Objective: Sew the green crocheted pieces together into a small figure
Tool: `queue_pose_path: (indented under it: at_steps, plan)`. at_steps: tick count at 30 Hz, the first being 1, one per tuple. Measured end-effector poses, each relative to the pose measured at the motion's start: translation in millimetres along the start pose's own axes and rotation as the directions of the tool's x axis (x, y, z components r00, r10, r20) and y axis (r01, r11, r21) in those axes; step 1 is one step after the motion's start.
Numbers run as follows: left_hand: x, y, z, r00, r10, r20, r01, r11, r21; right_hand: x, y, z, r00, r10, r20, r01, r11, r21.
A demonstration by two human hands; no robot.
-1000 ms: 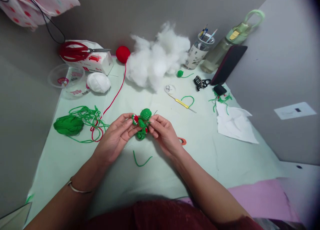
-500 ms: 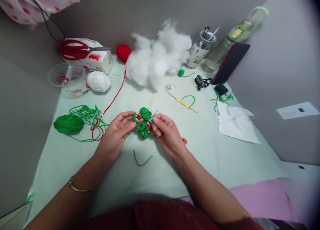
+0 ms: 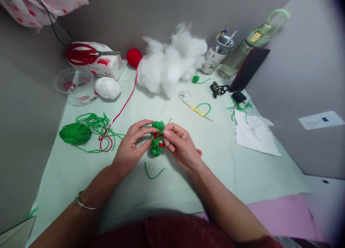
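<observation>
A small green crocheted piece with red and white parts is between my two hands, above the pale green cloth. My left hand grips it from the left, index finger across its front and thumb at its lower left side. My right hand pinches at its upper right edge, and a thin dark needle-like tip sticks up above the fingertips. What exactly lies between the right fingertips is too small to tell. A short green yarn piece lies just below the hands.
Green yarn, a white ball and a red ball lie left and behind. White stuffing stands at the back. A yellow-handled hook, hair clip, bottle and crumpled paper are to the right.
The crocheted piece has turned and now stands more upright and narrow. My left hand has shifted its hold, with its index finger now across the front. My right hand has barely moved.
</observation>
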State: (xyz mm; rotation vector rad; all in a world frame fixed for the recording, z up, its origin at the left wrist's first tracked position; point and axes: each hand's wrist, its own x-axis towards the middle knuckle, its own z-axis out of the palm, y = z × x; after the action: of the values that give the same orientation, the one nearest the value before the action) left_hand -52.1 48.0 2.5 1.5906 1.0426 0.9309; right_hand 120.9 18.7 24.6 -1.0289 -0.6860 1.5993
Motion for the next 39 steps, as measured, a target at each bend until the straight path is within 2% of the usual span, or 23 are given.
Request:
queue_pose_path:
  at_steps: [4,7,10,15,18,21,26,29,32,34,39]
  plan:
    - [0.4,-1.8,-1.1,0.995,0.087,0.049,-0.092,0.991,0.100,-1.7,-3.6,-2.0,0.998,-0.019,0.052,0.018,1.000,0.011]
    - [0.3,-3.0,-1.0,0.989,0.110,0.097,-0.122,0.985,0.120,-2.3,-4.9,-3.6,0.997,-0.014,0.077,0.014,1.000,0.000]
    - [-0.4,-1.0,-0.6,0.989,0.068,0.128,-0.075,0.996,0.056,-2.4,-5.7,-4.2,0.997,-0.003,0.072,0.003,1.000,-0.002]
    - [-2.7,12.3,-0.1,0.981,-0.079,0.177,0.100,0.988,-0.116,-2.0,-6.5,-4.6,0.999,0.000,0.052,0.000,1.000,0.007]
    - [-4.0,16.8,-1.3,0.973,-0.081,0.217,0.120,0.977,-0.175,-1.5,-6.3,-4.9,0.998,0.008,0.056,-0.009,1.000,0.017]
    - [-4.3,14.4,-2.2,0.969,-0.077,0.233,0.124,0.973,-0.195,-1.0,-5.6,-5.3,0.998,0.010,0.068,-0.012,0.999,0.034]
    - [-3.0,10.0,-1.3,0.965,-0.168,0.203,0.206,0.961,-0.184,-0.6,-4.8,-6.7,0.998,0.023,0.055,-0.023,1.000,0.010]
    - [-1.8,11.4,-2.6,0.936,-0.257,0.239,0.307,0.929,-0.205,0.7,-6.0,-8.7,0.999,0.036,0.034,-0.037,0.998,0.047]
    - [-0.9,13.0,-4.7,0.877,-0.315,0.362,0.416,0.875,-0.247,3.9,-7.7,-12.4,0.999,0.042,0.007,-0.043,0.991,0.123]
    - [-0.4,13.4,-5.1,0.847,-0.338,0.410,0.480,0.817,-0.319,6.4,-9.0,-15.5,0.999,0.009,-0.043,-0.003,0.990,0.140]
    - [1.8,12.1,-2.0,0.829,-0.394,0.398,0.554,0.680,-0.481,8.5,-14.4,-21.6,0.980,-0.112,-0.167,0.137,0.979,0.148]
